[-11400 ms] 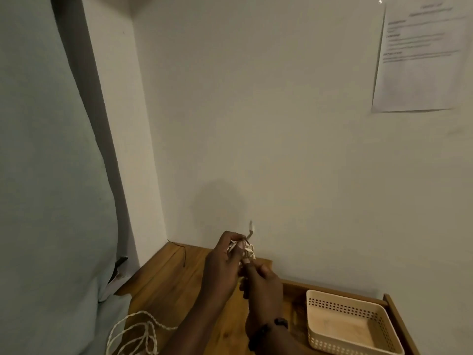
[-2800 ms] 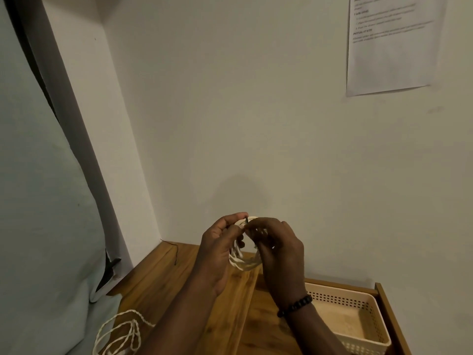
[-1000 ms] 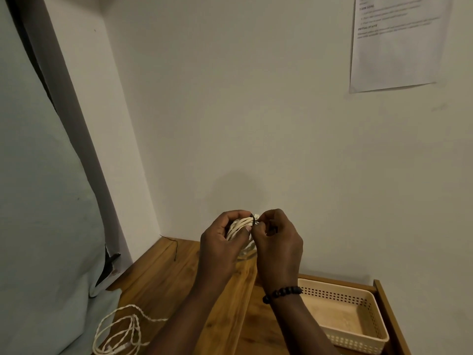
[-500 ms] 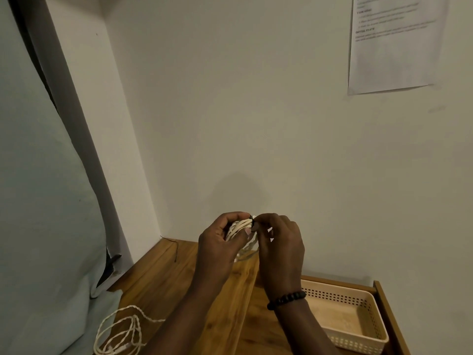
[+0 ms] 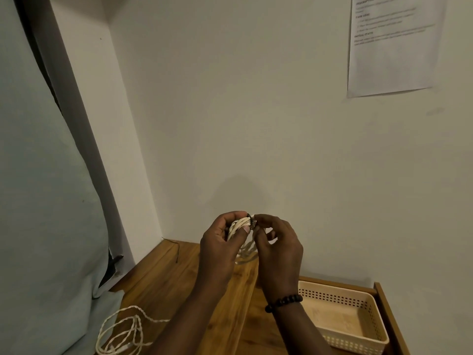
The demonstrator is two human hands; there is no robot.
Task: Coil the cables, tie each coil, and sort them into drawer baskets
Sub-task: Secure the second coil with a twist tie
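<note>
Both hands are raised above the wooden desk (image 5: 163, 283): the left hand (image 5: 217, 249) has its grip closed around a coiled cream cable (image 5: 239, 224), thumb pressing the strands. The right hand (image 5: 277, 248) pinches a dark tie (image 5: 252, 221) at the coil's top. A 2nd, loose cable (image 5: 122, 331) lies on the desk at lower left, well apart from the cream basket (image 5: 355, 339) at right.

Two cables: held coil (image 5: 240, 224), loose cable (image 5: 122, 331); one basket (image 5: 340, 298).
</note>
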